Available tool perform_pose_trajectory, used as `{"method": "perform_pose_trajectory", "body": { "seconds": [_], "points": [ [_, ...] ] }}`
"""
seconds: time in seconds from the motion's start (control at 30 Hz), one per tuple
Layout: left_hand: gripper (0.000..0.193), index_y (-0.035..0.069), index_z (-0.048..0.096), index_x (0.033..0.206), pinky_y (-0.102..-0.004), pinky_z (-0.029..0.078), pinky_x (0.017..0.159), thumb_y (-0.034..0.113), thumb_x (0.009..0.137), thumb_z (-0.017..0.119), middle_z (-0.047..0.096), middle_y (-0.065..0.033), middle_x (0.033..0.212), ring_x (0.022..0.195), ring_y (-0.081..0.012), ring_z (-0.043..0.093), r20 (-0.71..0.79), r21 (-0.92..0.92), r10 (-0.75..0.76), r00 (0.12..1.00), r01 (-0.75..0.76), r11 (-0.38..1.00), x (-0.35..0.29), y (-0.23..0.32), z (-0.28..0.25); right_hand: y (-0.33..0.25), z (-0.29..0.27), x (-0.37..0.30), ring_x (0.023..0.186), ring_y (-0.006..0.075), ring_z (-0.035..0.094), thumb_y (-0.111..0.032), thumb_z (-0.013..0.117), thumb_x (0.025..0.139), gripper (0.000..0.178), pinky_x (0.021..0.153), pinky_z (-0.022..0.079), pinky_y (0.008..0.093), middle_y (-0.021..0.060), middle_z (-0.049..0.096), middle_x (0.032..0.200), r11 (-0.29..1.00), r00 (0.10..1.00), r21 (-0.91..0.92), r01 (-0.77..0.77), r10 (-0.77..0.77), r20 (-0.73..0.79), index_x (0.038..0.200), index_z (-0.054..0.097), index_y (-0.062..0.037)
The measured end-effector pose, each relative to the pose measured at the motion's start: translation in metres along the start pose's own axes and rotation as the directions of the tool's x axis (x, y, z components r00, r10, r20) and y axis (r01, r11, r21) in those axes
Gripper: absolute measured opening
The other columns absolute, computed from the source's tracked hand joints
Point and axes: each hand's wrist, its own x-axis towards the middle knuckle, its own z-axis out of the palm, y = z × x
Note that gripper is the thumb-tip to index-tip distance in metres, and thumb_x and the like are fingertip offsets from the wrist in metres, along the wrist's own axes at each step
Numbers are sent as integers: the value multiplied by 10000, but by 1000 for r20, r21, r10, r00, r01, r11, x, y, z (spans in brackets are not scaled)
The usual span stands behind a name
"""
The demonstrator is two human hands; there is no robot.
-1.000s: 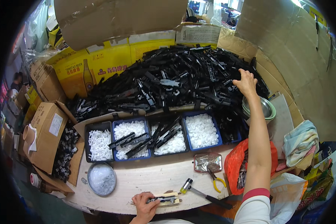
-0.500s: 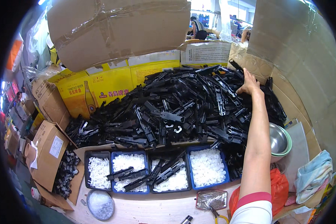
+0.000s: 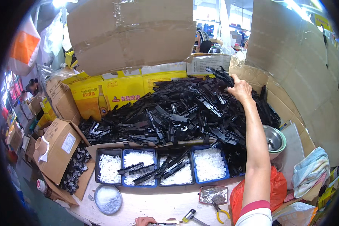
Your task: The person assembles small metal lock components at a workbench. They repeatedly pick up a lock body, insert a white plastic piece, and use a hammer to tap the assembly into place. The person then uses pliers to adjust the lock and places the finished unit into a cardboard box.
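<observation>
My right hand (image 3: 240, 90) reaches to the far right of a big heap of long, black moulded parts (image 3: 169, 113). Its fingers are closed round a small bunch of black moulded parts (image 3: 221, 76), raised just over the top of the heap. Only part of my left hand (image 3: 144, 221) shows at the lower edge, fingers curled at the end of a long, narrow piece (image 3: 167, 223) that the frame cuts off. Between my hands stand trays of small white parts (image 3: 209, 164); several black parts (image 3: 154, 169) lie across the middle trays.
A hammer (image 3: 192, 216), yellow-handled pliers (image 3: 221, 215) and a box of metal pins (image 3: 213, 194) lie in front. A round dish (image 3: 108, 199) sits left, beside a carton (image 3: 58, 145). Bowls (image 3: 274, 139), a red bag (image 3: 277, 190) and a towel (image 3: 310, 171) are right. Cardboard walls surround the heap.
My right hand has gone from spread and empty to closed on black parts, lifting them leftward. My left hand, the long piece and the hammer head have come into view as the view shifted.
</observation>
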Motion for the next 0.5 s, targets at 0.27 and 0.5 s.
{"method": "perform_pose_trajectory", "body": {
  "seconds": [0.27, 0.5],
  "points": [
    [73, 158, 665, 714, -377, 268, 744, 155, 644, 690, 543, -4, 863, 872, -202, 468, -102, -163, 61, 993, -78, 984, 36, 36, -49, -68, -44, -66, 816, 349, 599, -236, 613, 624, 521, 724, 470, 415, 176, 627, 830, 967, 979, 153, 203, -202, -22, 1133, 515, -178],
    [116, 177, 654, 779, -368, 290, 766, 165, 666, 681, 530, 25, 907, 878, -191, 463, -130, -191, 74, 989, -98, 977, 37, 39, -55, -153, -26, -222, 663, 286, 597, -140, 655, 623, 416, 571, 467, 403, 95, 574, 710, 675, 725, 399, 620, -688, 39, 1014, 515, -116]
  ]
}}
